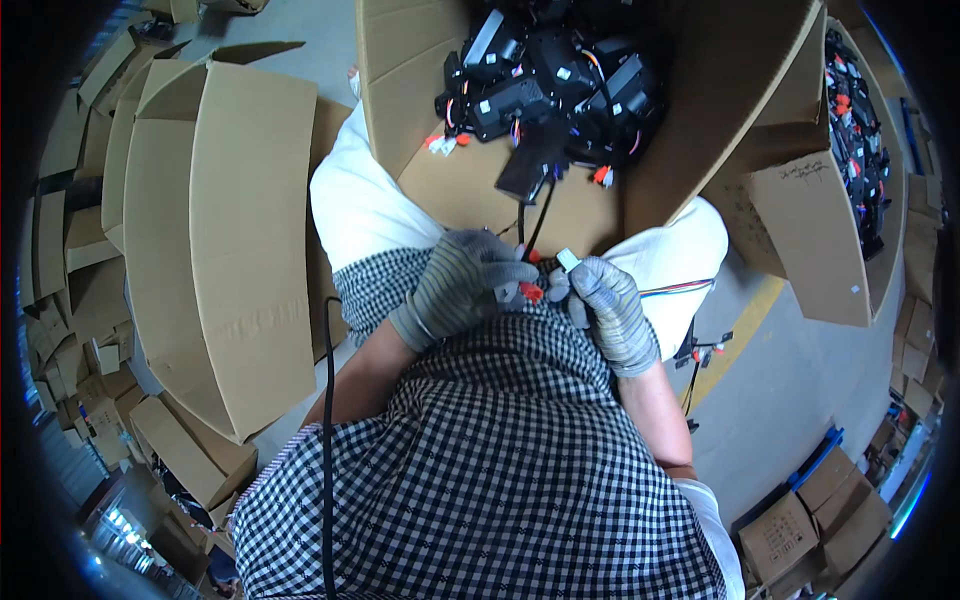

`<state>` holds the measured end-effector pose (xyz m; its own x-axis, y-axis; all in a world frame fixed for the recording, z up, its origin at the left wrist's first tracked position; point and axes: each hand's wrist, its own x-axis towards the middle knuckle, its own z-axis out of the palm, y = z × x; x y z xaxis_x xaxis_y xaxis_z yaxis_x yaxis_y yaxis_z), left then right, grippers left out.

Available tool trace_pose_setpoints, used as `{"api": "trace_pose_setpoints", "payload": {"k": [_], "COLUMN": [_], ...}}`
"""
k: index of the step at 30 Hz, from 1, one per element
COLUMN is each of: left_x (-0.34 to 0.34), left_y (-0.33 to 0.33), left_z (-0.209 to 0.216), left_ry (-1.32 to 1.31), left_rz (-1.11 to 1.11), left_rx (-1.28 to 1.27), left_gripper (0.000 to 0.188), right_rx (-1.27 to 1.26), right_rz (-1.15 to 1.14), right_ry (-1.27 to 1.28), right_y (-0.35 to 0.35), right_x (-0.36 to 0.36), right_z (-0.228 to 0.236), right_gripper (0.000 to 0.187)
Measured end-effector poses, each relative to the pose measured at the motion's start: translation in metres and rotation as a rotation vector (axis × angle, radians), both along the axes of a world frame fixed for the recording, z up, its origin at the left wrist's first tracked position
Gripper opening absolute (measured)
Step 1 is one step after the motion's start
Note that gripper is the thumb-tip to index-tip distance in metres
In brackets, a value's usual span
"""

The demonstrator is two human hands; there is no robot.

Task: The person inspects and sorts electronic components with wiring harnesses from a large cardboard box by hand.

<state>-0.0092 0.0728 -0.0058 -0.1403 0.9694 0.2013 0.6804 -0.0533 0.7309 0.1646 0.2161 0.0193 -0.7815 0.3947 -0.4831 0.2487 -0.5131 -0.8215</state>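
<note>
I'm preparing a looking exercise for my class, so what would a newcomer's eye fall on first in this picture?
Probably the black-and-white checked garment, filling the lower middle. Next, at the centre, come two gloved hands: the left hand has a red connector by its fingertips, and the right hand pinches a pale connector. Above them, an open cardboard box holds a jumble of black devices.

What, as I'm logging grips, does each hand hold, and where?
Left hand: apparently a black cable, beside a red connector. Right hand: a pale connector, by its lower end.
</note>
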Motion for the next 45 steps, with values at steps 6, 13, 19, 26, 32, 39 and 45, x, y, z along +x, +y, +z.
{"api": "trace_pose_setpoints", "payload": {"k": [6, 13, 19, 26, 32, 39, 45], "left_x": [0.008, 0.013, 0.015, 0.015, 0.015, 0.008, 0.008], "left_y": [-0.011, -0.016, -0.003, 0.012, 0.009, 0.005, 0.004], "left_z": [-0.020, -0.003, -0.026, -0.045, -0.047, -0.051, -0.054], "left_ry": [0.020, 0.149, 0.453, 0.441, 0.450, 0.458, 0.437], "left_rz": [-0.019, 0.119, 0.183, 0.157, 0.180, 0.148, 0.122], "left_rx": [-0.020, -0.138, -0.042, 0.000, -0.031, -0.101, -0.110], "left_gripper": [0.028, 0.028, 0.032, 0.030, 0.029, 0.023, 0.020], "right_rx": [0.027, -0.071, -0.435, -0.573, 0.143, -0.140, -0.139], "right_rz": [0.110, 0.172, -0.140, -0.278, -0.178, 0.016, 0.036], "right_ry": [-0.009, -0.110, -0.147, -0.170, -0.143, -0.314, -0.305], "right_y": [-0.019, -0.031, -0.027, -0.022, -0.040, -0.025, -0.025], "right_x": [0.004, -0.002, -0.008, -0.017, -0.020, -0.021, -0.021], "right_z": [0.024, 0.015, 0.000, -0.010, -0.033, -0.034, -0.031], "right_gripper": [0.031, 0.032, 0.026, 0.020, 0.026, 0.025, 0.028]}}
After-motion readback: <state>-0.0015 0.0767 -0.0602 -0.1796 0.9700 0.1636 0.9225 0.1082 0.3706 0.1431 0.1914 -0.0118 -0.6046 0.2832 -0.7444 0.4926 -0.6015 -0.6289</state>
